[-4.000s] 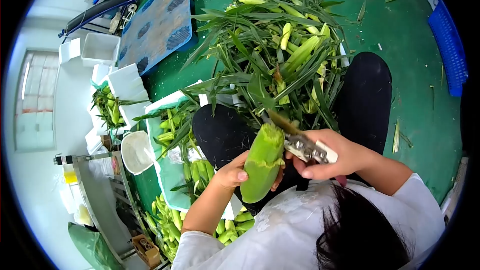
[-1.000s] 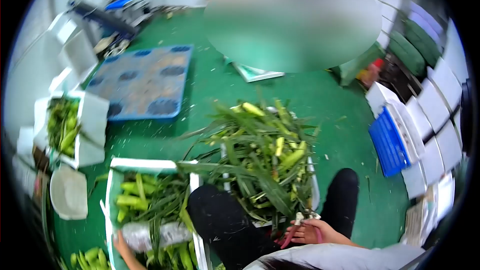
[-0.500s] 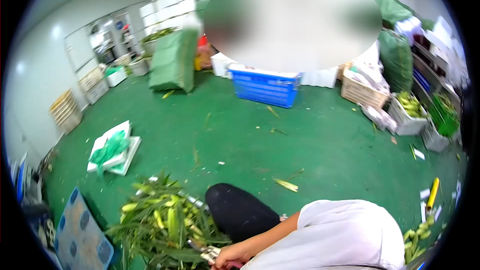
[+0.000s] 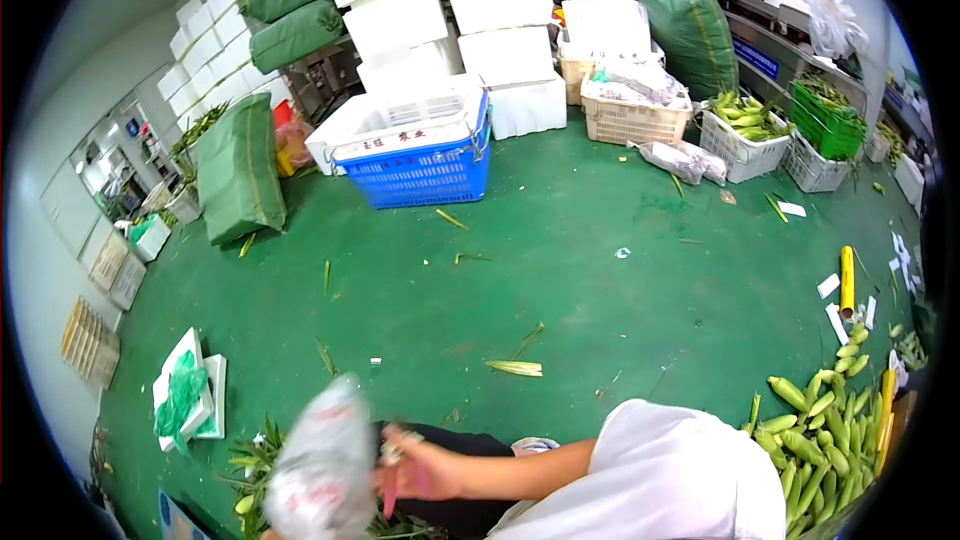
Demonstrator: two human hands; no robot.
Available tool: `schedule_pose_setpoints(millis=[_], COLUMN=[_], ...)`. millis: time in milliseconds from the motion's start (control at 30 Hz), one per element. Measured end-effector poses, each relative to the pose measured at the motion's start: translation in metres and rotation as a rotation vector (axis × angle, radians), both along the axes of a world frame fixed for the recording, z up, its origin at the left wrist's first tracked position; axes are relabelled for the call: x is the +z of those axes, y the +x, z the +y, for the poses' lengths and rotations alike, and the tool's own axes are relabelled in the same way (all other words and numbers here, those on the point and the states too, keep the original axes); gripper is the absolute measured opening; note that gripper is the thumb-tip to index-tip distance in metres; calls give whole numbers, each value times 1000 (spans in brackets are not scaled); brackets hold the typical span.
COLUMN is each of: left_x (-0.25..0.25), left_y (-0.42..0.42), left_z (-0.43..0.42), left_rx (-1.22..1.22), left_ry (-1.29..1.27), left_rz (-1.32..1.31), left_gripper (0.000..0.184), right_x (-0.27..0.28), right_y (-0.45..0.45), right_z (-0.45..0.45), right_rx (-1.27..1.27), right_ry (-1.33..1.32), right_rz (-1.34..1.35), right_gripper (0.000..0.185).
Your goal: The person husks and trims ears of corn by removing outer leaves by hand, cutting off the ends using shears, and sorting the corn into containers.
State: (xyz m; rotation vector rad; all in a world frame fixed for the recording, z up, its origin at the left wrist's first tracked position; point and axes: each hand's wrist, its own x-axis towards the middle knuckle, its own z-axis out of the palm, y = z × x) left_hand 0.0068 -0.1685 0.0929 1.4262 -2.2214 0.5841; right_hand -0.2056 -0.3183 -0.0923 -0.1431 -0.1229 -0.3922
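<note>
My right hand [image 4: 425,465], blurred by motion, is closed around pruning shears [image 4: 391,485] with pinkish-red handles. Just left of it, a pale translucent plastic bag [image 4: 325,465] with red print rises in front of the camera, smeared; its contents cannot be made out. At the bag's lower left edge, a sliver of skin at the frame bottom seems to be my left hand [image 4: 268,535]; its fingers are hidden. Behind the bag lies a heap of green leafy corn ears [image 4: 258,465], largely covered by it. My dark-clad leg [image 4: 470,440] is beside the heap.
Husked-looking green corn ears [image 4: 820,450] are piled at the right. Ahead stand a blue crate [image 4: 420,177], white foam boxes [image 4: 505,50] and a beige crate [image 4: 635,120]. Foam lids with green plastic [image 4: 185,395] lie at left. Leaf scraps [image 4: 515,368] dot the green floor.
The view has swung right. The plastic bag has come into view before the leafy heap. My right hand with the shears has lifted away from the leaves.
</note>
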Motion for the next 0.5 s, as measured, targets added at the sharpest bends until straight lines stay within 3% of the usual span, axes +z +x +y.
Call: schedule_pose_setpoints(millis=[33,67,100,133,167,200,267,300,367,400,467,500], left_x=[-17,-82,-77,-114,-111,-139,-167,-174,-182,-177,-149,-137], left_y=[-42,-32,-79,-129,-173,-205,-250,-260,-234,-204,-134,-95], left_z=[-21,-49,-73,-109,-121,-132,-133,-133,-122,-114,-87,-56], left_rx=[96,119,214,-272,-436,-562,-683,-675,-634,-615,-141,96], left_ry=[25,44,637,-131,33,107,519,608,797,868,832,551], left_rz=[314,258,177,420,409,465,440,344,396,420,321,505], left_gripper=[31,32,36,21,29,24,30,37,36,35,21,17], right_x=[13,20,4,-23,-59,-96,-147,-169,-208,-209,-243,-273], right_y=[-27,-53,-82,-114,-143,-171,-221,-245,-298,-317,-384,-426], right_z=[-9,-11,-13,-19,-26,-32,-27,-25,-31,-37,-61,-79], right_rx=[-251,-499,-558,-619,-723,-825,-1048,-1155,-1332,-1400,-1413,-1446], right_ry=[139,279,301,324,318,310,337,345,355,528,699,813], right_rz=[169,340,253,167,232,304,398,438,496,447,602,617], right_gripper=[61,65,67,69,66,63,65,66,67,69,67,62])
